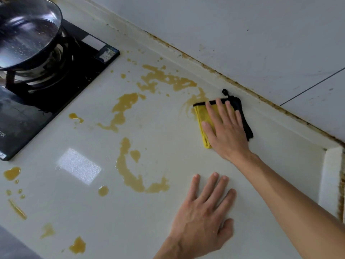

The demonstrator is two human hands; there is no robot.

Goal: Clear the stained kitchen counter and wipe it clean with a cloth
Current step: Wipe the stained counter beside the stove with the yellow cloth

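Pressing flat with straight fingers, the right hand [226, 126] holds the cloth [202, 116] down near the wall, arm stretched; the left hand [203, 215] lies spread on the tabletop [89, 217]. Stove [28, 116] writing unreadable.

The right hand [226, 128] presses flat on the yellow cloth [202, 114] at three o'clock. The left hand [203, 219] lies flat on the counter [158, 146] at five; brown stains [128, 171] spread toward nine.

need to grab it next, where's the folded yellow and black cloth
In the head view, the folded yellow and black cloth lies right of centre by the backsplash, under the right hand.
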